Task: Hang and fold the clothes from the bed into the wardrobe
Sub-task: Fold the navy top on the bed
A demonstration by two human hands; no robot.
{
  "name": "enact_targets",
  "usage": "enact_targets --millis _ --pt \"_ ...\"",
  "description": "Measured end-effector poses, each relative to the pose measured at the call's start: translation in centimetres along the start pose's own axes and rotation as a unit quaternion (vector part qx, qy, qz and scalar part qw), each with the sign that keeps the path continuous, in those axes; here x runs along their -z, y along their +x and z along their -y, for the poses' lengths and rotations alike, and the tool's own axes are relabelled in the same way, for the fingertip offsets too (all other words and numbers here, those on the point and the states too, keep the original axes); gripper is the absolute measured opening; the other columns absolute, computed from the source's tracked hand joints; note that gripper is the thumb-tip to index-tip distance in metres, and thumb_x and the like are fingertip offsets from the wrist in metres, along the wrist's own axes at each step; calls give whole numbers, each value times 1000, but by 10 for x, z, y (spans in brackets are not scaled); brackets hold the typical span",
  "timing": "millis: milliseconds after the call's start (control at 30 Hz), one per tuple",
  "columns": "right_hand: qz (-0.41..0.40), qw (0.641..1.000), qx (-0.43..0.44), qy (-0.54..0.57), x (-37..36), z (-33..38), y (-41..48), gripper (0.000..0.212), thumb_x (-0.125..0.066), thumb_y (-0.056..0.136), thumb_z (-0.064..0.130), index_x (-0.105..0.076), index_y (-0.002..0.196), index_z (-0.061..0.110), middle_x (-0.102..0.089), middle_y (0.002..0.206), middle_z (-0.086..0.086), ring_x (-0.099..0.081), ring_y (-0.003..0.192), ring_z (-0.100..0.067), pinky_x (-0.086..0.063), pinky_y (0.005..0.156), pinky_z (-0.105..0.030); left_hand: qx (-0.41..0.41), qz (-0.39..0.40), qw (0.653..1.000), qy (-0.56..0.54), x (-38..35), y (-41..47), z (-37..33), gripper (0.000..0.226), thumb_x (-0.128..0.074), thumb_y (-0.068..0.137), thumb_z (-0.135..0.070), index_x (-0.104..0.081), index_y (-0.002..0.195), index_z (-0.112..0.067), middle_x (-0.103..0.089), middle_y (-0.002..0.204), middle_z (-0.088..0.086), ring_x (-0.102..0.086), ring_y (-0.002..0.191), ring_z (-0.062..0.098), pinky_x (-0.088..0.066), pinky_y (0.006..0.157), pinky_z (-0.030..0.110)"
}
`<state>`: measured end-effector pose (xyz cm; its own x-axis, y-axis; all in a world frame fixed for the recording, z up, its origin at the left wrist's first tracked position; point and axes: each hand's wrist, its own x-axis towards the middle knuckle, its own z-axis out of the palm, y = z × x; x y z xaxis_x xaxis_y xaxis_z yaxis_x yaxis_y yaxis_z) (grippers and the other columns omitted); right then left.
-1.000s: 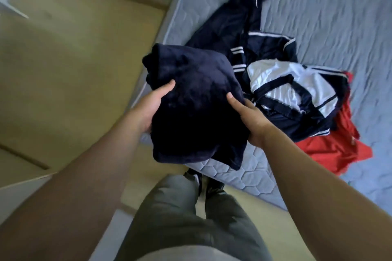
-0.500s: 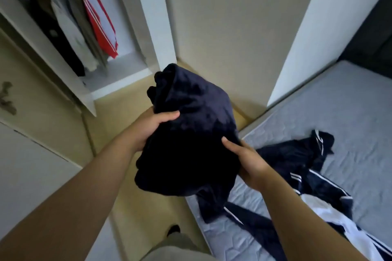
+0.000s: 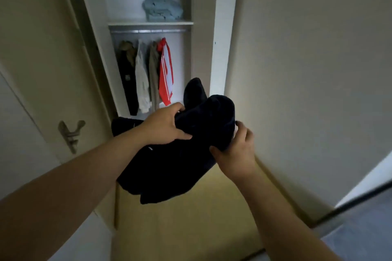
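A folded dark navy garment (image 3: 180, 167) hangs between my hands at chest height in front of the open wardrobe (image 3: 203, 53). My left hand (image 3: 165, 127) grips its upper left part, thumb across the top. My right hand (image 3: 237, 150) grips its right edge, fingers curled round the fabric. Inside the wardrobe, a shelf (image 3: 150, 23) carries a folded light-blue pile (image 3: 162, 9). Below it, several garments hang from a rail (image 3: 148, 31), among them a red and white jacket (image 3: 165, 70). A corner of the grey bed (image 3: 364, 231) shows at the lower right.
An open wardrobe door (image 3: 42, 59) with a metal handle (image 3: 71, 133) stands at my left. A plain beige wall (image 3: 307, 70) fills the right side. Yellowish floor (image 3: 180, 229) lies between me and the wardrobe.
I have turned from the bed to face the wardrobe, carrying the navy garment up toward it. My hands have shifted their hold on it; the bed clothes have left the view.
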<state>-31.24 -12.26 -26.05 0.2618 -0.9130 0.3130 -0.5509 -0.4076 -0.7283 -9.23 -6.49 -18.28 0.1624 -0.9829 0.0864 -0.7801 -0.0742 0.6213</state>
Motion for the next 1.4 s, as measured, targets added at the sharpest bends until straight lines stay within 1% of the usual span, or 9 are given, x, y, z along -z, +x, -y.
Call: enact_targets --millis 133,267,433,567,700,900,1000,1167,1400 --pt "-110 943 229 -216 -23 46 71 103 -76 74 42 -17 156 21 -15 160 -21 -20 147 -44 -30 115 -59 -57 6 995 87 37 52 40 58 -87 68 -43 -48 111 -39 -65 104 -12 -63 93 9 -55 84 39" --pt "-15 836 414 -360 -43 55 152 121 -76 67 63 -7 160 27 -5 166 -14 -1 152 -38 -12 116 -67 -134 24 977 163 57 105 72 48 -82 73 -45 -50 109 -39 -63 102 -16 -60 92 5 -54 82 36" --pt "134 779 423 -444 -85 43 264 126 -64 60 83 -8 158 28 -16 165 -4 6 153 -33 11 116 -65 -181 57 950 247 61 186 103 36 -75 82 -45 -50 106 -45 -62 99 -16 -55 89 4 -50 83 35" --pt "235 797 393 -395 -119 34 351 96 -57 64 85 -39 143 35 -57 136 4 -42 138 -27 4 118 -60 -175 56 949 255 72 255 124 30 -72 87 -38 -61 114 -31 -66 100 -10 -58 92 9 -49 86 36" --pt "245 813 401 -343 -148 36 434 67 -52 70 83 -57 113 31 -65 99 9 -63 95 -16 -37 112 -51 -102 11 976 193 83 320 155 52 -80 82 -24 -62 129 -13 -67 123 11 -60 116 22 -41 106 37" --pt "201 808 459 -310 -183 67 560 55 -49 74 72 -60 107 30 -58 82 10 -62 71 -13 -57 70 -34 -61 -10 958 281 131 401 225 121 -81 67 -43 -1 158 -27 -48 144 -4 -43 125 7 -30 110 30" --pt "202 794 469 -329 -202 80 628 59 -41 74 80 -59 105 33 -47 77 14 -58 69 -12 -51 67 -29 12 -32 942 333 153 446 267 109 -70 76 -58 -5 159 -28 -48 144 -5 -48 128 16 -33 112 38" --pt "218 792 443 -360 -230 104 744 57 -48 72 85 -61 99 36 -58 88 12 -60 78 -10 -55 74 -32 30 -111 977 179 207 532 331 55 -76 85 -37 -54 134 -25 -58 130 -5 -56 120 17 -37 100 18" --pt "187 811 416 -366 -267 164 902 51 -58 69 80 -54 94 35 -59 90 13 -62 93 -18 -48 74 -33 -45 -160 967 192 333 695 352 23 -67 87 -11 -66 105 -24 -66 99 -3 -63 92 15 -52 84 39"
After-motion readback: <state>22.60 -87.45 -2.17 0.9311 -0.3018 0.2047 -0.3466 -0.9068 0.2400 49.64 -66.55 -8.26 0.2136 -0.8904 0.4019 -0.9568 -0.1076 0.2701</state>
